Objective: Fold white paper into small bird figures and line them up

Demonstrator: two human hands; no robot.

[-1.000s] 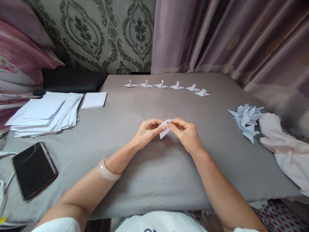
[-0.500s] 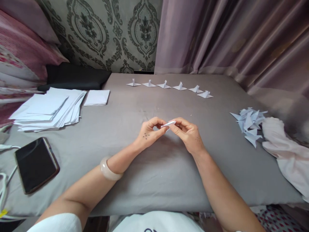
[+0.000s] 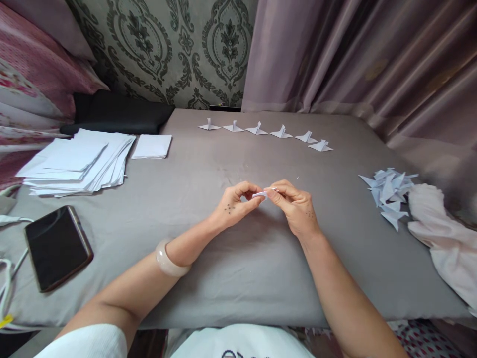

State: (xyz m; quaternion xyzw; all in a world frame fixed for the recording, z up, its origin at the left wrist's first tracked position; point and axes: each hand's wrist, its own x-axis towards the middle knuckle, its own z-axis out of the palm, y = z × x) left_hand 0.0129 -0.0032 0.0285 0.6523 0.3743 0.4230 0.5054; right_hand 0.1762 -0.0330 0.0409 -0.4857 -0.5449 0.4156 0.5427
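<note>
Folded piece [image 3: 260, 194] made of matt white paper; stack [image 3: 76, 155] likewise paper, smooth. Tabletop [image 3: 216, 278] covered in matt, lightly creased cloth. Phone [image 3: 57, 246] faced in glossy black. Bangle [image 3: 168, 261] finished smooth, glossy. Curtain [image 3: 283, 54] made of satiny cloth.

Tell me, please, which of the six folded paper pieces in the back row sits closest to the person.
The rightmost folded piece, beyond the right hand: it sits forward of the other five pieces, which stand farther back on the table.
</note>
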